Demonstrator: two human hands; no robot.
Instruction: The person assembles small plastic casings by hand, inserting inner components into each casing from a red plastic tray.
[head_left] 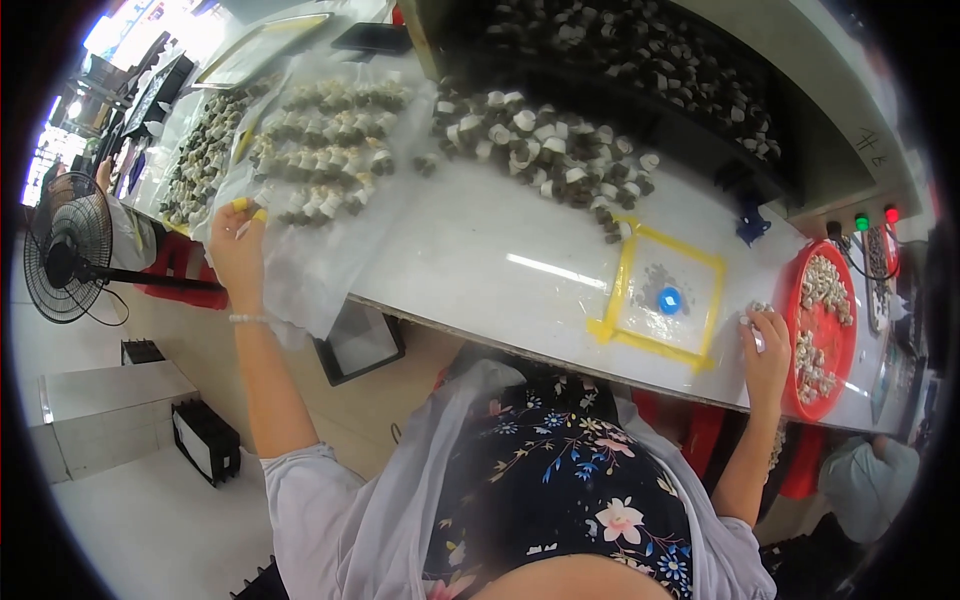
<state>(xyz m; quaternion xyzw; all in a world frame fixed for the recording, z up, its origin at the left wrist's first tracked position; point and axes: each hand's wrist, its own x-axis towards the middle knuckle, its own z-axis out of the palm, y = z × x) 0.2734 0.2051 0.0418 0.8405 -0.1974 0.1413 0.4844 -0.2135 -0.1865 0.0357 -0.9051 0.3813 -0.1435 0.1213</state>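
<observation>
My left hand (240, 255), yellow wraps on its fingertips, is at the left edge of a clear plastic sheet (335, 250). Its thumb and finger are drawn together; whatever is between them is too small to make out. Rows of small white-and-dark pieces (320, 160) lie on the sheet beside it. Over at the right, my right hand (768, 355) is closed around a few small whitish pieces (758, 343), close to the rim of a red basin (797, 385). Inside that basin are two heaps of similar pale pieces (825, 290).
A yellow-taped square (620, 290) with a blue cap (669, 300) is on the white table (480, 270). Loose white-and-dark pieces (550, 150) are heaped before a machine (850, 130) with red and green lights. A black fan (68, 250) stands left; a person (870, 485) is at right.
</observation>
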